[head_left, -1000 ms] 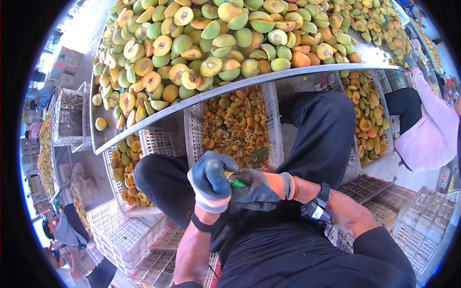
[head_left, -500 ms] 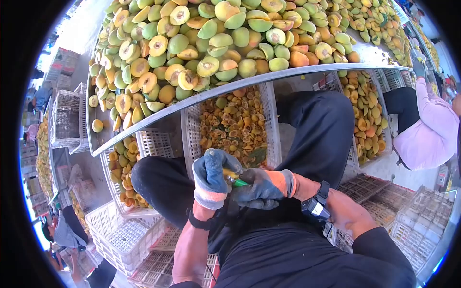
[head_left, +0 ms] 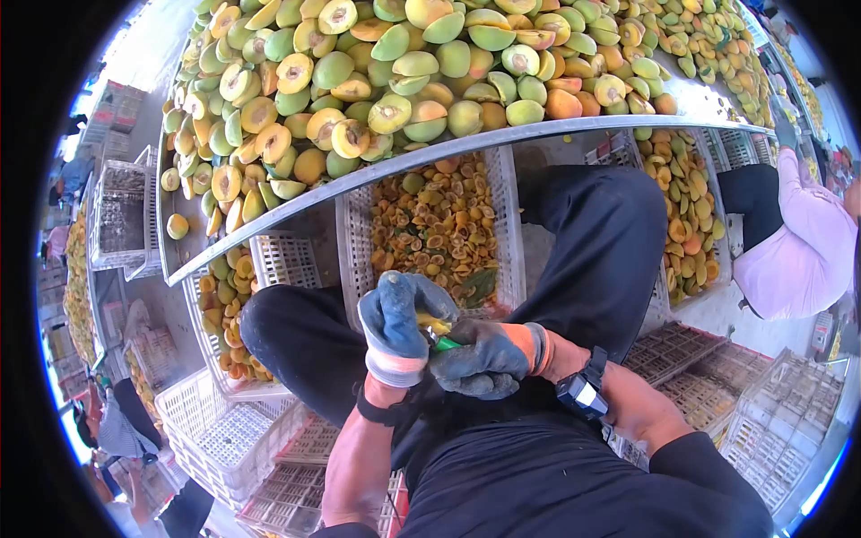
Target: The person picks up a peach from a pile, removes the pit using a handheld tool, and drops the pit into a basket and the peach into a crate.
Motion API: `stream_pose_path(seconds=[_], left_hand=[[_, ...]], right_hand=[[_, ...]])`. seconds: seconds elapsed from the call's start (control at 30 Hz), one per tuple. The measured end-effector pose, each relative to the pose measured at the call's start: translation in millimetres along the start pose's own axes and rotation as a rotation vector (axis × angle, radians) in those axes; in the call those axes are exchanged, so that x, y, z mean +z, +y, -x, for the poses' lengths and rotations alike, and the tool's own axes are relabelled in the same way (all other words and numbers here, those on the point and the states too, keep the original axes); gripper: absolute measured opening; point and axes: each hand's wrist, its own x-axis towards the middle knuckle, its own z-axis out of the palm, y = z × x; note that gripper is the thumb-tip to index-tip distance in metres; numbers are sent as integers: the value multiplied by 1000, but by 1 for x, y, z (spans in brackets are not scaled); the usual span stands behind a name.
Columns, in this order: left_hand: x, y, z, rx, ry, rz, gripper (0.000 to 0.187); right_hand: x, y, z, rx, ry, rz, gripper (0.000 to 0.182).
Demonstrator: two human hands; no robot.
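My left hand, in a grey and orange work glove, is closed around a yellow peach piece, mostly hidden by the fingers. Meeting it from the other side, my right hand grips a small green-handled tool. A bit of metal shows at the tool's tip against the fruit; its exact shape is hidden. Both hands are together above my lap. Just beyond them, a white crate between my knees holds small cut fruit pieces and pit-like bits.
A metal-edged table heaped with halved peaches curves across the front. Crates of peach halves stand beside my left knee and right knee. A white crate sits at lower left. A person in pink sits at right.
Both hands stay together with the same grip on the fruit and tool. The view has shifted slightly, and my right forearm has turned a little.
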Motion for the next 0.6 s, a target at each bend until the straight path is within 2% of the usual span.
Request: stream_pose_path(seconds=[0.03, 0.13, 0.17, 0.2, 0.23, 0.27, 0.3, 0.33, 0.37, 0.43, 0.47, 0.5, 0.53, 0.57, 0.6], left_hand=[[-1, -2, -2, 0, -2, 1, 73], [-5, -2, -8, -175, 49, 72, 78], [-3, -2, -10, -171, 44, 74, 78], [-3, -1, -11, -172, 126, 17, 78], [-4, -1, -13, -173, 212, -40, 79], [-12, -14, -18, -221, 222, 144, 79], [-18, -18, -22, -217, 228, 144, 79], [-23, -19, -25, -251, 278, 315, 78], [-29, -21, -27, -280, 324, 488, 78], [-37, -24, -25, -253, 290, 568, 72], [-35, -20, -25, -288, 348, 587, 69], [-37, -17, -26, -321, 408, 605, 67], [-45, -20, -20, -296, 332, 659, 58], [-45, -18, -13, -303, 351, 661, 58], [-40, -15, -11, -285, 390, 657, 53]], right_hand=[[-1, -2, 0, 0, 2, -1, 22], [2, -9, -2, 0, 43, 68, 23], [7, -13, -3, 48, 168, 158, 25], [11, -16, -4, 99, 291, 249, 27], [8, -12, -5, 101, 288, 255, 27], [4, -3, -5, -36, 298, 211, 21], [1, 1, -3, -173, 305, 169, 16], [18, -17, 13, -155, 397, 185, 18], [-16, 20, -1, -502, 434, 566, 28], [-50, 34, -10, -231, 881, 1892, 27], [-55, 34, -11, -241, 879, 1902, 27], [-60, 32, -13, -312, 973, 1729, 27], [-61, 29, -16, -369, 1040, 1555, 28], [-48, 23, -17, -358, 1021, 1555, 28], [-33, 14, -17, -312, 951, 1192, 29]])
